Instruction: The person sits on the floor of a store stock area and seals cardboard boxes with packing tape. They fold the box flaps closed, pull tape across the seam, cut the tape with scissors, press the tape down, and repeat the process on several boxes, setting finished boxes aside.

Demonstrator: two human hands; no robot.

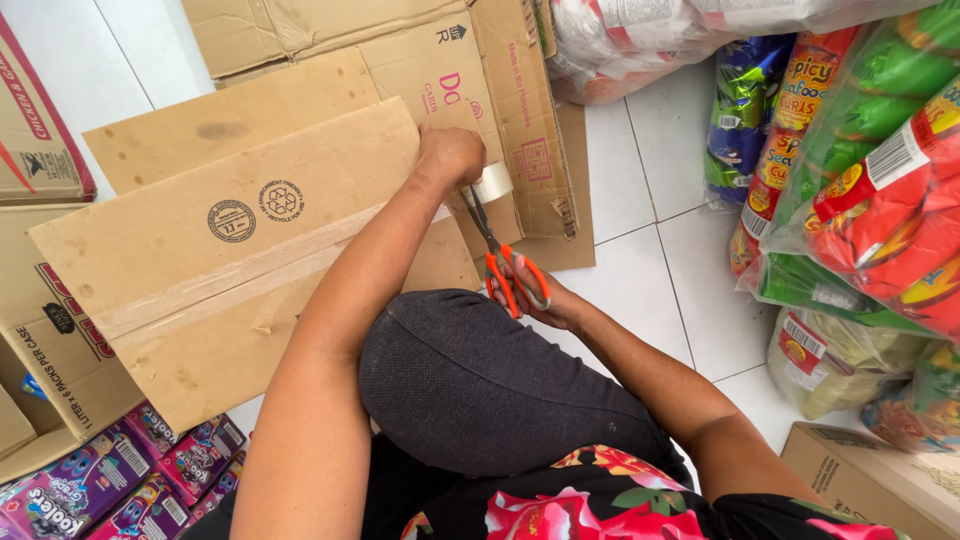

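on the white tiled floor (640, 250), a person sits with one knee (470, 380) raised in dark trousers, bent over a sealed cardboard box (230, 260) that lies with its taped seam facing up. a strip of clear packing tape (250, 275) runs along that seam toward the box's near edge. the left hand (450, 155) is closed around a roll of clear tape (492, 182), its fingers curled over the roll and pressing it against the box edge, so the tape is pulled taut off the end of the seam. the right hand (530, 295) holds orange-handled scissors (500, 255); its fingers are through the loops and drawn mostly together, and the blades point up at the stretch of tape just below the roll. whether the blades already touch the tape cannot be told.

the step in hand looks like the cutting of the tape free from the roll, the seam being already covered. the next move seems to call for the blades to open and close across the taut tape close to the roll, with the left hand keeping tension so the cut is clean.

flattened cartons (330, 60) lie behind the box, bags of snack packets (860, 170) are stacked at the right, and purple drink packs (130, 480) sit at the lower left.
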